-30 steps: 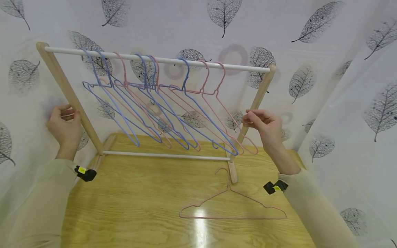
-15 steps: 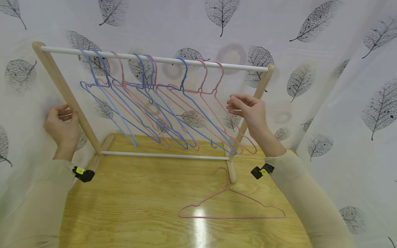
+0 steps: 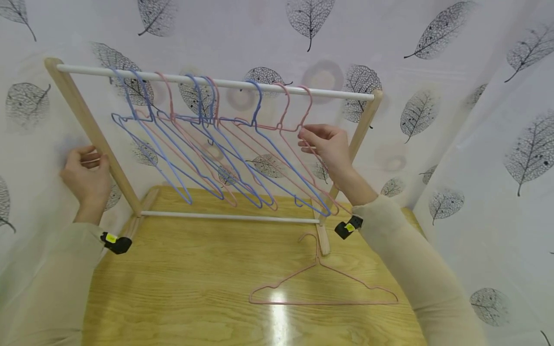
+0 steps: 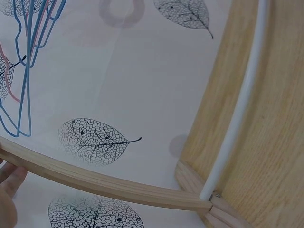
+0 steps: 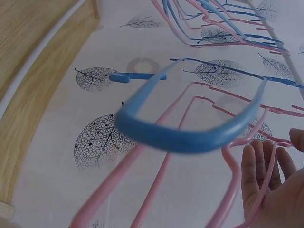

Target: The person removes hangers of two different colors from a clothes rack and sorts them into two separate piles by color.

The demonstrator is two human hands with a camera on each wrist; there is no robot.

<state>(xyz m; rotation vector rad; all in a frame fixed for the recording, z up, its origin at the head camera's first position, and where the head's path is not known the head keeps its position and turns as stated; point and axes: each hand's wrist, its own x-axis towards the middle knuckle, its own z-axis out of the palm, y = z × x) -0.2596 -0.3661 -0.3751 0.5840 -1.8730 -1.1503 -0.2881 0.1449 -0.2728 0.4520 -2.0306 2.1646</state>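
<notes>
The right hand (image 3: pixel 326 148) has moved left and upward, from the wooden post (image 3: pixel 365 122) at right of frame to right of centre, its fingertips now beside the neck of the rightmost pink hanger (image 3: pixel 308 108). The black wrist camera (image 3: pixel 348 227) has followed, covering that hanger's lower end.

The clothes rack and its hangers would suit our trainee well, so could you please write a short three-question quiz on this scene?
1. What colour is the clothes hanger lying on the wood-grain table?
2. True or false: the left hand holds a clothes hanger.
3. Which is the right hand nearest to?
A) the leftmost blue hanger
B) the rightmost hanging pink hanger
C) the lower white bar

Key
1. Pink.
2. False; it is at the left wooden post.
3. B.
</notes>
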